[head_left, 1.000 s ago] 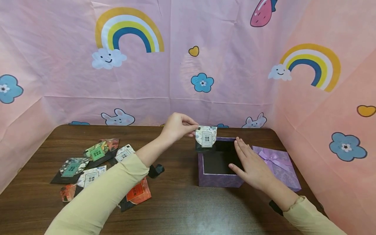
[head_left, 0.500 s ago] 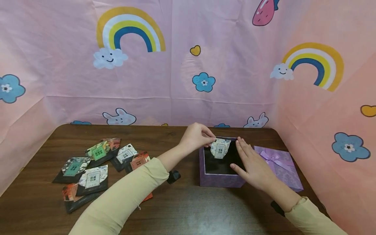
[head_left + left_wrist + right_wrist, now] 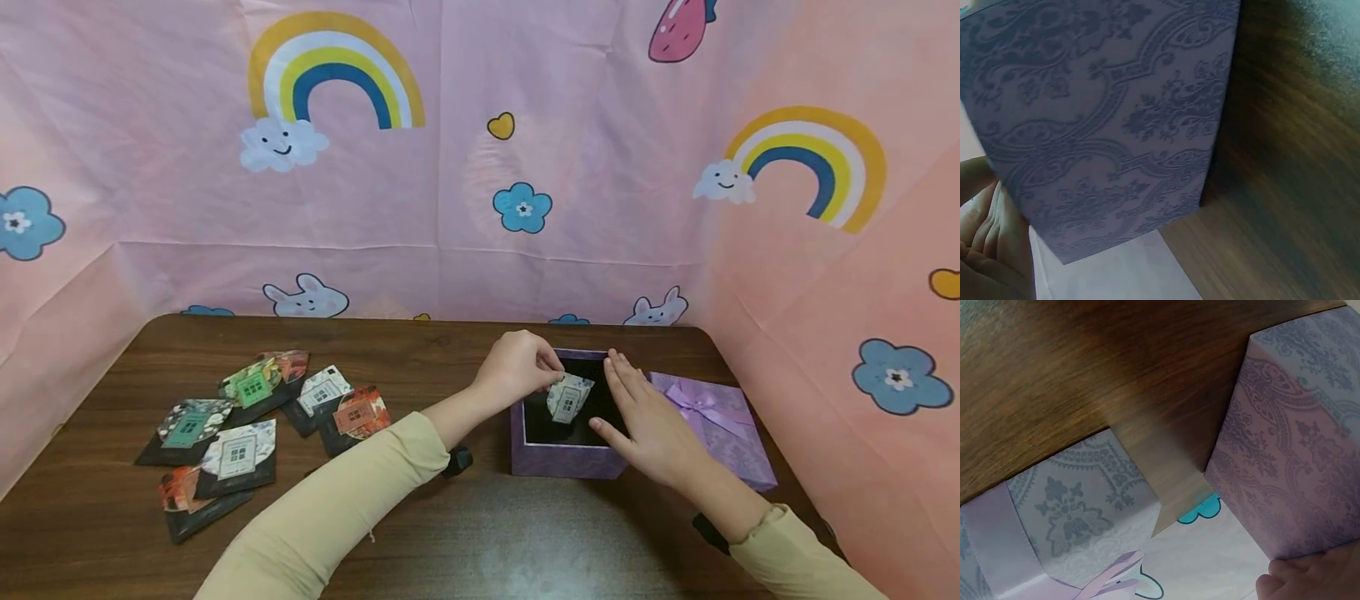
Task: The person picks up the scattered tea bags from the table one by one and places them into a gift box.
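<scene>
A flat tea sachet [image 3: 568, 402], dark below with a pale floral top and label, is pinched at its upper left corner by my left hand [image 3: 516, 367]. It is inside the purple box [image 3: 562, 463], whose dark interior hides its lower part. My right hand [image 3: 651, 429] rests along the box's right rim with its fingers straight. In the left wrist view, the patterned box wall [image 3: 1110, 125] fills the middle, and part of the left hand [image 3: 985, 244] shows at lower left. The right wrist view has the right hand [image 3: 1319, 578] against the box wall [image 3: 1291, 450].
The purple lid [image 3: 716, 433] with a ribbon bow lies right of the box. Several tea sachets [image 3: 238, 457] lie spread and overlapping on the left of the wooden table [image 3: 465, 542]. A printed cloth [image 3: 375, 208] hangs behind the table.
My left hand has moved right and down, carrying the tea sachet from above the box's left edge into the box. The right hand has stayed on the rim.
</scene>
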The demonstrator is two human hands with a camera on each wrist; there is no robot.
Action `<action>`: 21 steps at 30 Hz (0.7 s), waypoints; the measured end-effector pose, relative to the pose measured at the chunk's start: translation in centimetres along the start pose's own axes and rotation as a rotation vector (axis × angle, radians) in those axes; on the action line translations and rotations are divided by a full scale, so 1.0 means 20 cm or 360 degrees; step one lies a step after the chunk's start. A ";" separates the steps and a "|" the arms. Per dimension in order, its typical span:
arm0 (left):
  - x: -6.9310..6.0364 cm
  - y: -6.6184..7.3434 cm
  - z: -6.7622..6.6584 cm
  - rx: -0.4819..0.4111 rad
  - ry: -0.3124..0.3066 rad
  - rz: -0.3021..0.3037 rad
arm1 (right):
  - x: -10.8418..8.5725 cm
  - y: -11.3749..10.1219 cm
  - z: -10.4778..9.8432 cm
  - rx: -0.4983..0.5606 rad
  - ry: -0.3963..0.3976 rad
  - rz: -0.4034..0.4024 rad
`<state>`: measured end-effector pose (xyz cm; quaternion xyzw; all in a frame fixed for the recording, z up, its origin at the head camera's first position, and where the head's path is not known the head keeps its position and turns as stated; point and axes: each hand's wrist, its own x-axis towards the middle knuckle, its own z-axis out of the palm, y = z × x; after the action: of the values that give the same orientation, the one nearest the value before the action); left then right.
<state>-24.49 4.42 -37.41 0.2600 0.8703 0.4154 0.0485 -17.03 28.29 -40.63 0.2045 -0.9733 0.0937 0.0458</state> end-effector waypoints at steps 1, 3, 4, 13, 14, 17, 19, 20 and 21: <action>0.00 0.00 0.00 0.0022 0.0002 0.0000 | 0.00 0.00 0.00 0.0002 0.0002 -0.0001; 0.00 0.00 0.01 0.0076 0.0006 -0.0006 | 0.00 0.00 0.00 0.0004 0.0004 -0.0001; 0.00 0.01 0.01 0.0104 0.0006 -0.0009 | 0.00 0.00 0.00 0.0006 0.0005 0.0000; 0.01 0.02 0.02 0.0298 0.0003 -0.0011 | -0.01 0.00 0.00 0.0012 -0.0011 0.0030; 0.01 0.02 0.02 0.0303 -0.0003 -0.0016 | -0.01 0.00 0.00 0.0015 -0.0014 0.0034; 0.02 0.03 0.01 0.0335 -0.0030 -0.0043 | -0.01 -0.01 0.00 0.0026 -0.0010 0.0035; 0.02 0.04 0.00 0.0367 -0.0046 -0.0062 | -0.01 -0.01 0.00 0.0029 -0.0004 0.0030; 0.02 0.04 0.00 0.0388 -0.0053 -0.0072 | -0.01 -0.01 0.00 0.0030 -0.0001 0.0027; 0.02 0.04 -0.01 0.0412 -0.0057 -0.0077 | 0.00 -0.01 0.00 0.0028 0.0003 0.0024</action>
<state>-24.52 4.95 -36.63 0.2504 0.9217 0.2937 0.0402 -16.90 28.22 -40.60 0.1974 -0.9739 0.1027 0.0441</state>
